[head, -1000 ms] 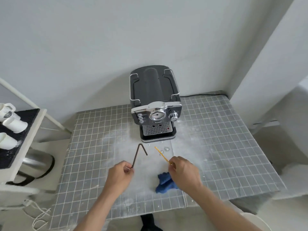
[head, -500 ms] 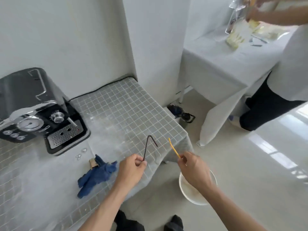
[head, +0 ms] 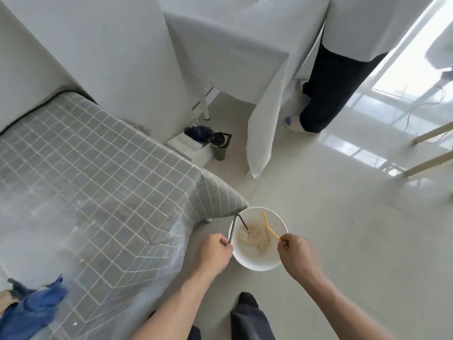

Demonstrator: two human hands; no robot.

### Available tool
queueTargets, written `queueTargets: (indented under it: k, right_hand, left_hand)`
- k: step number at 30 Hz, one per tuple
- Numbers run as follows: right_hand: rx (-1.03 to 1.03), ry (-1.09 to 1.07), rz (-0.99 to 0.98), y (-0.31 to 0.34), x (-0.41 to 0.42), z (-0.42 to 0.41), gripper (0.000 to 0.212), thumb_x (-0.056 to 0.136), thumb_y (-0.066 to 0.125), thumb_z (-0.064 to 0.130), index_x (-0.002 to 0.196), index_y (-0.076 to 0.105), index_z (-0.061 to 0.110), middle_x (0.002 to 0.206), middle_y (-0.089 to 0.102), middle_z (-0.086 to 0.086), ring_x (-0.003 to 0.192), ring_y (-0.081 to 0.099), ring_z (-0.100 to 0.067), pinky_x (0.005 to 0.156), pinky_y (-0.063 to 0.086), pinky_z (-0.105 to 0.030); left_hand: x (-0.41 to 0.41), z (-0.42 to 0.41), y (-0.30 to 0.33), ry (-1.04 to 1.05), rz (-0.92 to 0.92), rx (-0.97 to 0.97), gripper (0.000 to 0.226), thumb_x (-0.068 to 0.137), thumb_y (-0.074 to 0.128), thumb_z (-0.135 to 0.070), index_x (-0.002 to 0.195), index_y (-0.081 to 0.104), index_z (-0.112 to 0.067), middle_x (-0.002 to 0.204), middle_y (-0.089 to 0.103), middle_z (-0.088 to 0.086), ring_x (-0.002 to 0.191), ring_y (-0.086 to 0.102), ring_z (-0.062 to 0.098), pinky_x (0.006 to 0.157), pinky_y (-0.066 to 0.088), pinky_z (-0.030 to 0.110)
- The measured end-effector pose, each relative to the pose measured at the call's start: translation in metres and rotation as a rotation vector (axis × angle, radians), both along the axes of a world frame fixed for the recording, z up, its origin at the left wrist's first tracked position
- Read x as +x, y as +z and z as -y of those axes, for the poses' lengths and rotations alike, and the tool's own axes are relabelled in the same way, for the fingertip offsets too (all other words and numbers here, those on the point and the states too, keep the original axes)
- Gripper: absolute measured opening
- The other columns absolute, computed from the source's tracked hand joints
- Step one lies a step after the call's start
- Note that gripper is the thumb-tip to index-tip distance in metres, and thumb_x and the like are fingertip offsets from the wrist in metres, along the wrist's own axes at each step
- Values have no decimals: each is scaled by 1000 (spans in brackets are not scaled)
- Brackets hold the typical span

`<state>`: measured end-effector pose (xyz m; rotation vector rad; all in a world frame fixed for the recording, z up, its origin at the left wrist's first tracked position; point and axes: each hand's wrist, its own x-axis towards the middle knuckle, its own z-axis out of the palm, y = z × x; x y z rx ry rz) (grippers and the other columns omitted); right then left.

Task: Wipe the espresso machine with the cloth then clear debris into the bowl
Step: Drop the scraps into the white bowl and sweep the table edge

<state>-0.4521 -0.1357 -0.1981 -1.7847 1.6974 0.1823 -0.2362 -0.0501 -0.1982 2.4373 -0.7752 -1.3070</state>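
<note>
Both hands moved from table to white bowl on floor. Left hand fingers pinch bent black straw; right hand fingers pinch bent yellow straw. Both straws over bowl, unreleased. Blue cloth lies on table. Judgement: wiping done, 2 debris pieces ready to drop.

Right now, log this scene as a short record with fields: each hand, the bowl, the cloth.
left hand: pinches bent black straw, upper end over the bowl
right hand: pinches bent yellow straw above the bowl
bowl: white, on the floor by the table corner, crumpled pale scraps inside
blue cloth: lying bunched on the checked tablecloth
espresso machine: out of view
</note>
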Motion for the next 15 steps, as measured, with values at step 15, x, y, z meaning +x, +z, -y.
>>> queueTargets:
  k: [15]
  right_hand:
    - [153,4,-1,-118,-7,-9,54,98,56,33,149,50,18,142,59,-7,130,53,-29,99,50,-44]
  left_hand:
    - [-16,33,-114,-224,-7,9,49,97,56,-38,145,53,-26,140,63,-3,130,55,22,103,47,34]
